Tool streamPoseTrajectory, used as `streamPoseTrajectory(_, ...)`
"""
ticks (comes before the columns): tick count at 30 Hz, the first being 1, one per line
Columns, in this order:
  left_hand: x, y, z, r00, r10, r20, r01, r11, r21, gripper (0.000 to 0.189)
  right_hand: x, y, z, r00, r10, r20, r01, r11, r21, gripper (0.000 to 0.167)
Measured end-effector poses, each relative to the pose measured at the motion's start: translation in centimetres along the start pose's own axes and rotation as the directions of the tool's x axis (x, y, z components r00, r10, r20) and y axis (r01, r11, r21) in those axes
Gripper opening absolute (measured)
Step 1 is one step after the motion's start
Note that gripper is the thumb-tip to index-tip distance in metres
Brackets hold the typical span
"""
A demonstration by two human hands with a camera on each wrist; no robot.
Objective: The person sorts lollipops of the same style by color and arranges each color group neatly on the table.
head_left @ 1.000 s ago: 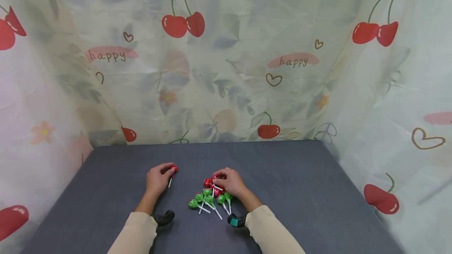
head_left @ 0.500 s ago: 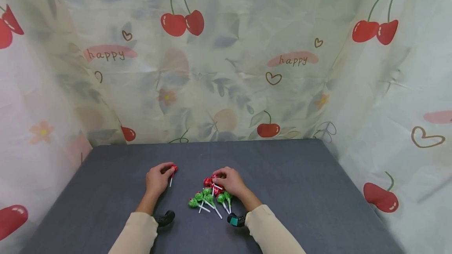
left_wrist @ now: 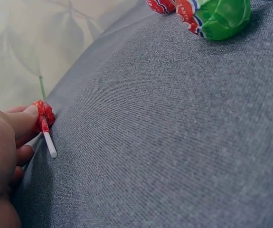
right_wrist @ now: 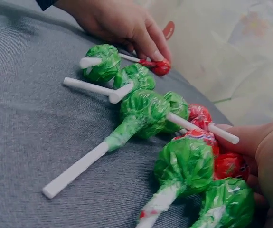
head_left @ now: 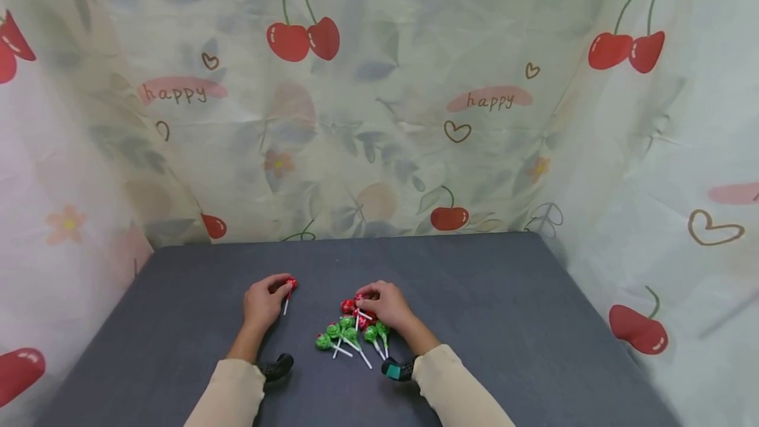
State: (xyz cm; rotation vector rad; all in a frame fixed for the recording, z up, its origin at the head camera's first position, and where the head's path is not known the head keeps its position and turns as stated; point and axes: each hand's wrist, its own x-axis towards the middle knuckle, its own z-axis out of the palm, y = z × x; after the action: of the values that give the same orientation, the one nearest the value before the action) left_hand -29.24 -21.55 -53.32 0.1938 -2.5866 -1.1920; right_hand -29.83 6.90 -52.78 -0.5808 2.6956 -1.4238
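Note:
On the left of the dark cloth, my left hand (head_left: 261,303) pinches a red-wrapped lollipop (left_wrist: 44,116) by its head, between thumb and fingers. Its white stick slants down onto the cloth. My right hand (head_left: 388,306) is at the far side of a lollipop pile, thumb and fingers on a red lollipop (head_left: 359,298). Other red lollipops (right_wrist: 230,165) lie beneath and beside those fingers, partly hidden by green ones. Nearer my body, several green-wrapped lollipops (right_wrist: 143,111) lie close together, their white sticks pointing mostly toward me.
The dark grey cloth (head_left: 486,321) covers the whole table. A curtain printed with cherries (head_left: 379,117) hangs behind it and along both sides. Black wrist devices (head_left: 277,368) sit at both cuffs, the right one close to the green lollipops' sticks.

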Motion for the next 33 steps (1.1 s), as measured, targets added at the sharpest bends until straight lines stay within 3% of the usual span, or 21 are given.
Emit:
streamPoseTrajectory(8, 0.1, -0.1, 0.1, 1.0, 0.008, -0.005, -0.008, 1.0, 0.016, 0.029, 0.6, -0.4, -1.0, 0.998, 0.06, 0.017, -0.06, 0.998, 0.016, 0.018)
streamPoseTrajectory(18, 0.1, -0.1, 0.1, 1.0, -0.003, -0.005, 0.003, 1.0, 0.025, 0.029, 1.5, -0.3, -1.6, 1.0, 0.028, -0.002, -0.028, 0.994, -0.11, 0.015)
streamPoseTrajectory(33, 0.2, -0.3, 0.1, 1.0, -0.017, 0.004, 0.017, 1.0, 0.001, 0.029, 0.5, 0.2, -2.8, 0.999, 0.025, -0.029, -0.027, 0.998, -0.059, 0.013)
